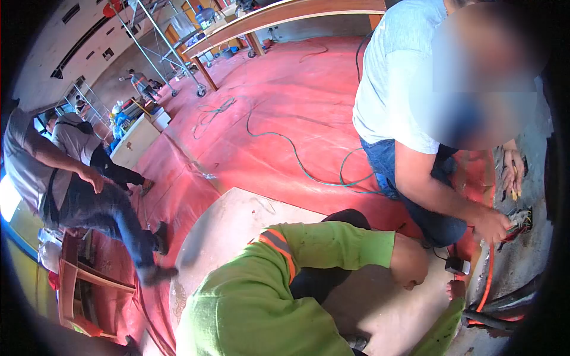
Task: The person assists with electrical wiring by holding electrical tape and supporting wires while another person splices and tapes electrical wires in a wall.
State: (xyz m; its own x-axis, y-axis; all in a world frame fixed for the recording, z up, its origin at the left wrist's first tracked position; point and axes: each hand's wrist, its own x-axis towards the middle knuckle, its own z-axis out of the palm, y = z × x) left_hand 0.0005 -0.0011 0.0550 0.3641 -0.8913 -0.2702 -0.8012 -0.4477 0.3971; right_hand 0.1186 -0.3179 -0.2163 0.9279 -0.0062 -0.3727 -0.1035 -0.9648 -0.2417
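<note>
My left hand (pixel 411 266) reaches out of a green sleeve over the pale floor, its fingers curled; what they hold, if anything, is hidden. My right hand (pixel 456 289) is closed just below a small black and white box (pixel 456 266) with a black cord. Whether it touches the box is unclear, and its grip is too small to make out. Beyond the box, a co-worker (pixel 399 77) crouches with one hand at an opening full of wires (pixel 521 221) and the other resting on the grey surface. An orange conduit (pixel 489 276) curves down from that opening.
Black tubes (pixel 504 305) lie at the lower right. A green cord (pixel 285 139) crosses the red floor covering (pixel 309 101). A long wooden table (pixel 285 21) and scaffolding (pixel 155 44) stand behind. At the left, a person (pixel 77 190) walks near a wooden frame (pixel 70 276).
</note>
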